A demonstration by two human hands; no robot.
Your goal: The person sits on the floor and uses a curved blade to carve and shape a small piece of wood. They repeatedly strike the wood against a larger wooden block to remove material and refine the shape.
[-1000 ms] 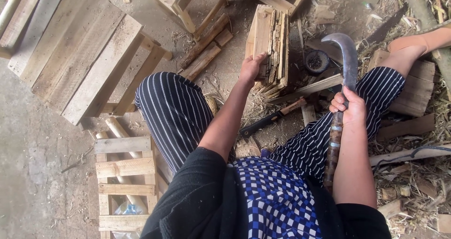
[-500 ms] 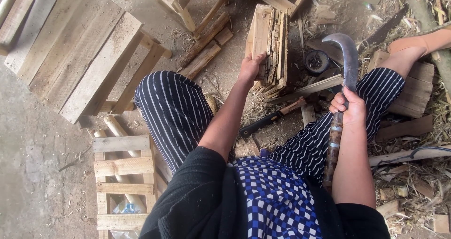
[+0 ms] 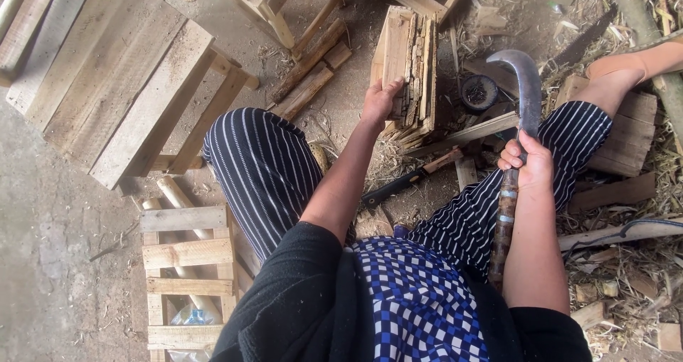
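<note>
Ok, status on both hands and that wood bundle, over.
Left hand gripping the upright wood bundle. Right hand closed on the curved blade, tip raised, clear of the wood. Second knife on the ground between the legs.

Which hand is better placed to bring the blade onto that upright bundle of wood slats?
Right, most likely. The right hand already grips the curved knife by its handle, blade raised beside the bundle of slats. The left hand is busy gripping the bundle's near edge.
</note>
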